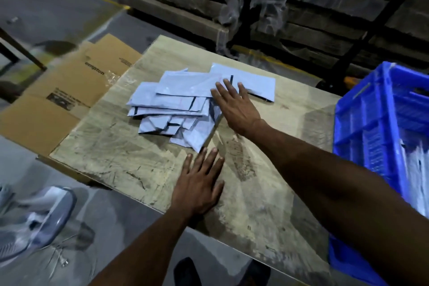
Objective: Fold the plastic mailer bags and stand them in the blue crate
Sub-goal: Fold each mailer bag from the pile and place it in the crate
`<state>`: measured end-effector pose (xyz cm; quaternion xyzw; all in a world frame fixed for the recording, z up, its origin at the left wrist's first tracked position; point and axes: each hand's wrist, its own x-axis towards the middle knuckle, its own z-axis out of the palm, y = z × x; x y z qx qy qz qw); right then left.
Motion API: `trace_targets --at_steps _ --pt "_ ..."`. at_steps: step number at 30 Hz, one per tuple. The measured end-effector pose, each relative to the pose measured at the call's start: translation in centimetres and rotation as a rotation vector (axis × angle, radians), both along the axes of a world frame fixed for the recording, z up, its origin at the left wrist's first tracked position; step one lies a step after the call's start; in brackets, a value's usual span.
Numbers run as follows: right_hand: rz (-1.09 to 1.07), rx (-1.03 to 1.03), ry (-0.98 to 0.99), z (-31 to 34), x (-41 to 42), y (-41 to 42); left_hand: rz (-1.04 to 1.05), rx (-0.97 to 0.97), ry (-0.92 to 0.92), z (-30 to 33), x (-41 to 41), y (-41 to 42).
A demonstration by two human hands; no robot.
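Loose heap of grey-blue mailer bags (185,104) lies on the worn table (139,169), toward its far half. Right hand (236,109) sits flat with fingers spread and straight on the heap's right edge, holding nothing. Left hand (199,183) lies flat on the table just on the near side of the heap, fingers straight, tips close to the heap's nearest corner. Blue crate (380,123) stands right of the heap, well apart. Flattened cardboard (69,93) lies left of the heap.
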<state>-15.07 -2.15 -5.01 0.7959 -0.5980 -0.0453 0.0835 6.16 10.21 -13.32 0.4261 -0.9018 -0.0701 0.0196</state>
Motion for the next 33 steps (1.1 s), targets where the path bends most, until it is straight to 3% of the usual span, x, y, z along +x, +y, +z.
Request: trace_targets --at_steps 8,17,23,26,33 --pt "0.01 0.114 -0.077 -0.1 1.1 -4.0 -0.013 -0.021 0.057 -0.5 0.4 0.0" --pt "-0.074 0.117 -0.284 -0.4 -0.5 4.6 0.004 -0.023 0.049 0.1 0.1 0.1" --pt "-0.081 0.037 -0.317 -2.4 -0.9 14.9 0.112 -0.188 0.405 -0.2 0.9 0.9" --pt "-0.074 0.059 -0.308 -4.2 -1.1 19.0 0.172 -0.294 0.458 -0.6 1.2 1.7" --pt "-0.05 0.142 -0.323 -6.0 -0.8 24.8 0.29 -0.299 0.612 -0.7 1.5 2.9"
